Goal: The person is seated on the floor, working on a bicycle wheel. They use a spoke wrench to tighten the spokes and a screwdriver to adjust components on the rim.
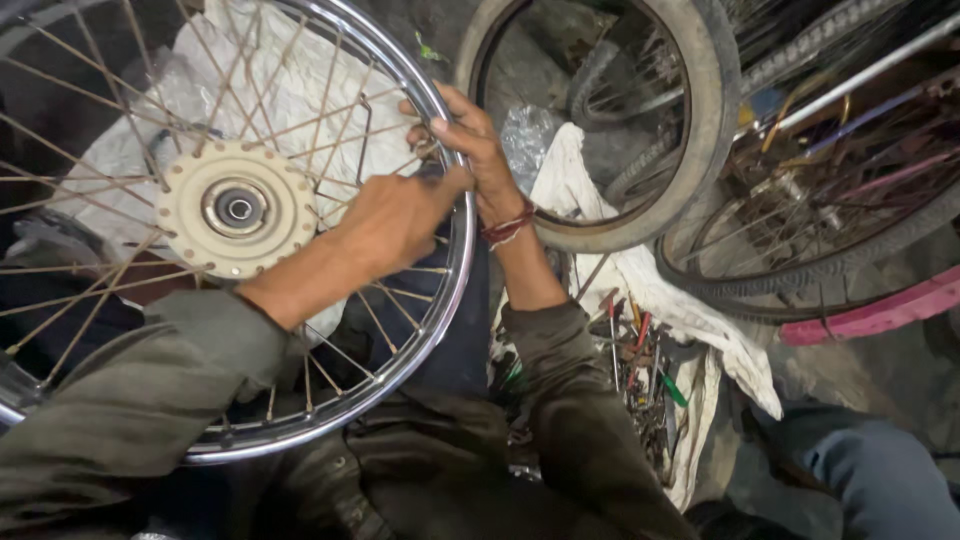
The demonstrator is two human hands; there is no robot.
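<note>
Cluttered workshop floor, bicycle tyres behind. Left hand closed, pinching at the spokes just inside the shiny chrome spoked wheel rim. Right hand curled over that rim, beside it. Judgement: steady the rim; turn gently.

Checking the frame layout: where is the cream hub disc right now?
In the head view, the cream hub disc sits left of centre, in the middle of the spoked chrome wheel rim, left of the left hand.
</note>
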